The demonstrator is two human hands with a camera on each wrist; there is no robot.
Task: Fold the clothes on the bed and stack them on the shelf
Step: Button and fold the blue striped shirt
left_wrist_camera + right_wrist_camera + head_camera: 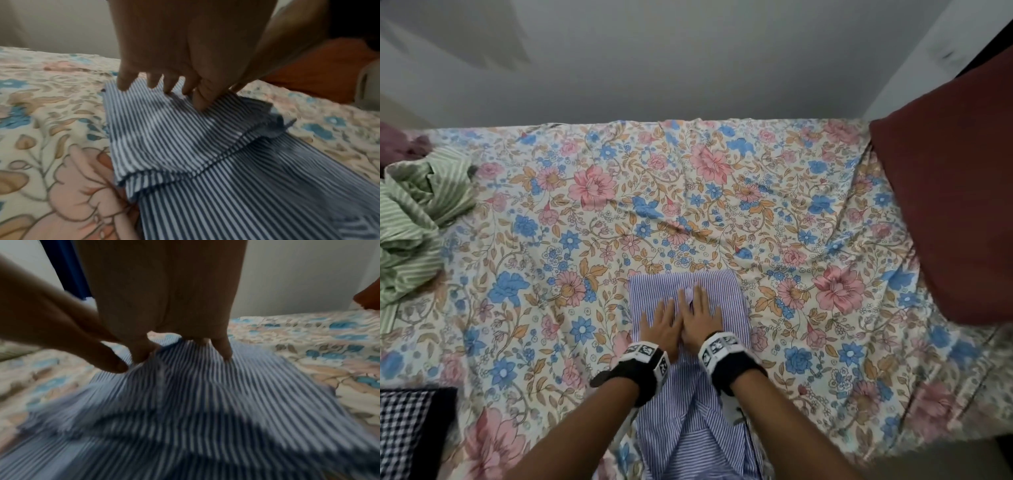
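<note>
Two heaps left, green striped clothes (pixel 412 219), checked cloth (pixel 404 431), maroon pillow (pixel 955 205) right

The bed (pixel 688 192) in front of me wears a floral sheet in pink, blue and tan. At six o'clock, the blue-striped shirt (pixel 717 291) lies on it, partly folded. At nine o'clock sits a crumpled green-striped garment (pixel 417 212), with a mauve cloth (pixel 400 138) just beyond it. A dark red pillow (pixel 955 205) rests at three o'clock, and a checked cloth (pixel 404 431) at seven o'clock.
</note>
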